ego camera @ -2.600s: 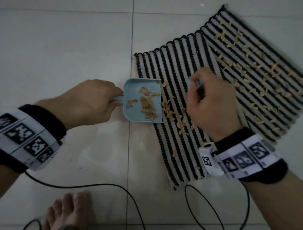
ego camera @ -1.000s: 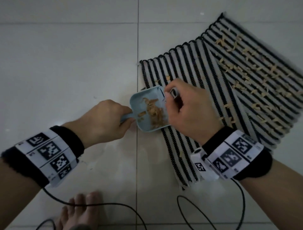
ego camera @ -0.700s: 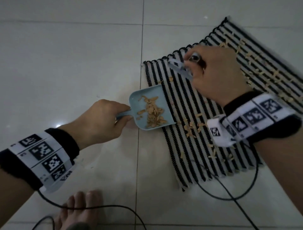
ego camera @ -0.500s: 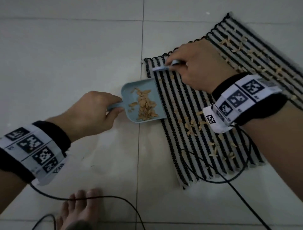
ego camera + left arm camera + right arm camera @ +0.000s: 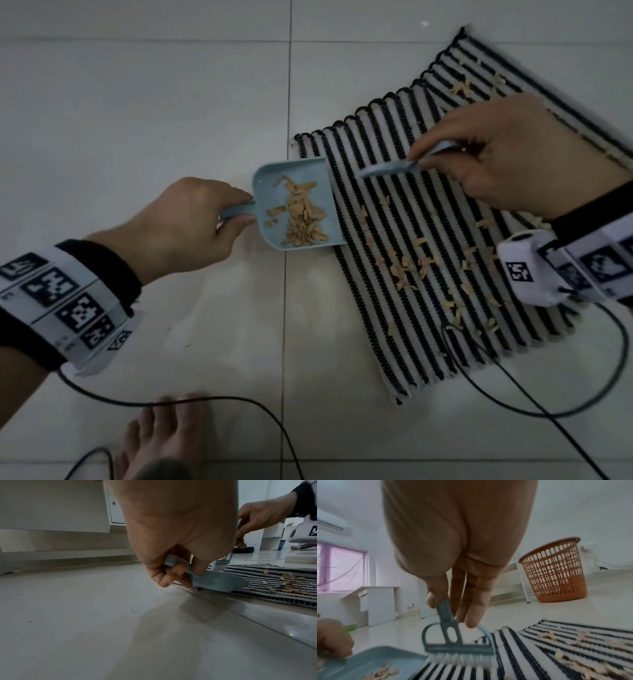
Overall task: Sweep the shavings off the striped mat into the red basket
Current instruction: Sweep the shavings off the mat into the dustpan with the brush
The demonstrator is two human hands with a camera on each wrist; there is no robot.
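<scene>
Head view: left hand point(image 5: 185, 226) grips the dustpan point(image 5: 298, 205) handle; right hand point(image 5: 507, 154) grips the brush point(image 5: 390, 168) over the striped mat point(image 5: 428, 325)

Dustpan point(image 5: 301, 205) at mat's point(image 5: 428, 308) left edge, shavings point(image 5: 411, 267) on both, basket point(image 5: 553, 572) well beyond.

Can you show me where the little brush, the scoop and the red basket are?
brush point(image 5: 458, 652): right wrist view, on the head above the bristles.
scoop point(image 5: 329, 192): head view, on its bare blue floor.
red basket point(image 5: 554, 574): right wrist view, on its slotted wall.
</scene>
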